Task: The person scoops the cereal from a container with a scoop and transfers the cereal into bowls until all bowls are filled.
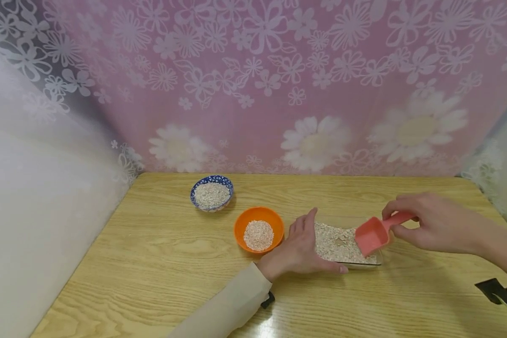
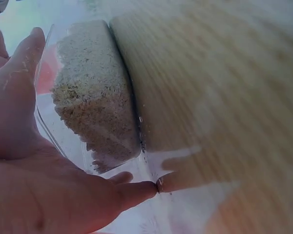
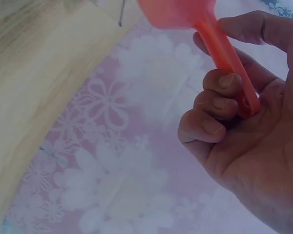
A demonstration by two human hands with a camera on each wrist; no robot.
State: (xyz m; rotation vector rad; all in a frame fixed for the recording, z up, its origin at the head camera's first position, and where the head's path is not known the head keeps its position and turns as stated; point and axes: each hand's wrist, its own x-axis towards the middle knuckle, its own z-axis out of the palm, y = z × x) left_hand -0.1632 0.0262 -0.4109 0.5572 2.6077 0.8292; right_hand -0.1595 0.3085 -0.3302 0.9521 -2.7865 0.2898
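Oats fill two small bowls already: a blue-rimmed bowl (image 1: 211, 193) at the far left holds a level heap, and an orange bowl (image 1: 259, 229) nearer and to its right holds a smaller mound that leaves bare rim around it, so by my reading the scooping is partway along, with the orange bowl likely not yet full. A clear container (image 1: 347, 244) of oats sits on the wooden worktop (image 1: 160, 263) right of the orange bowl. The left hand (image 1: 304, 246) lies against the container's left side, fingers straight and relaxed, steadying it. The right hand (image 1: 431, 220) curls its fingers round the handle of a coral scoop (image 1: 373, 234), which hangs tilted at the container's right end; whether the scoop carries oats cannot be told. The left wrist view alone shows the container's transparent wall (image 2: 63, 141) and the oats (image 2: 95, 97) banked high against one side. The right wrist view alone shows the fingers (image 3: 219, 97) wrapped around the scoop's handle (image 3: 224, 58) from below.
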